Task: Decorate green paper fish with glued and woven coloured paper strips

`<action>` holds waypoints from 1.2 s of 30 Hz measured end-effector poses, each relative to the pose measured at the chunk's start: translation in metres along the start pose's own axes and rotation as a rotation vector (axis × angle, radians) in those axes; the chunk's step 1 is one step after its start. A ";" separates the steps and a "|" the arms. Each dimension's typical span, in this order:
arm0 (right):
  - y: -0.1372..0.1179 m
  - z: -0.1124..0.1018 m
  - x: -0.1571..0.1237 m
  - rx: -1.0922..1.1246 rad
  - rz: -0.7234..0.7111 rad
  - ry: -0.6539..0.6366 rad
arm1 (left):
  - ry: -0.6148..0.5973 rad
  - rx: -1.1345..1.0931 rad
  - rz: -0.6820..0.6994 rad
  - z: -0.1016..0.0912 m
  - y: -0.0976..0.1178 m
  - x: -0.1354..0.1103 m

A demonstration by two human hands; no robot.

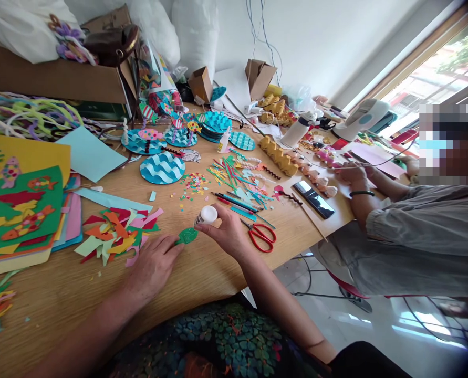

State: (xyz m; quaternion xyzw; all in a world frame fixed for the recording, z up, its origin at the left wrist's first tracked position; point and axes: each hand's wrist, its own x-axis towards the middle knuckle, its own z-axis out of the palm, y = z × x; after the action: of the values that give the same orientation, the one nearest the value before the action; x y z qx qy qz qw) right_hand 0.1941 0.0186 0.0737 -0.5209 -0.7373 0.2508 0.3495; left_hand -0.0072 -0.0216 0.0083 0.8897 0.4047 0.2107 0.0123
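My right hand (228, 234) is closed round a small white glue bottle (209, 214), tipped over with its base up and its nozzle end low, close to a green paper cut-out (188, 235). Wet-looking lines show on the cut-out's upper face. At its left end, the fingertips of my left hand (155, 261) hold the cut-out down on the table; that end is partly hidden under them. Red-handled scissors (262, 237) lie just right of my right hand. Beyond it are several pencils (237, 202). Coloured paper scraps (117, 236) are heaped beyond my left hand.
Wavy blue paper discs (162, 168), some with paper fish, stand farther back near another glue bottle (224, 140). Stacked coloured sheets (56, 210) cover the left side. A phone (313, 199) lies to the right, near a co-worker's hands (354, 173). Thin paper strips (234, 178) are spread mid-table.
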 end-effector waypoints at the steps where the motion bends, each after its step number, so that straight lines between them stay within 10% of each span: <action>1: 0.000 0.002 0.001 0.003 -0.004 -0.002 | 0.005 0.003 -0.001 0.000 0.000 0.000; 36: -0.005 0.018 0.010 0.015 -0.009 -0.046 | 0.030 -0.007 -0.007 0.000 0.001 0.002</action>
State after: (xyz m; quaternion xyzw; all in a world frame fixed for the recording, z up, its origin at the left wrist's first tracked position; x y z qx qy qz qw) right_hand 0.1751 0.0265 0.0689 -0.5090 -0.7458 0.2666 0.3372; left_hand -0.0053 -0.0214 0.0095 0.8851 0.4071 0.2254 0.0099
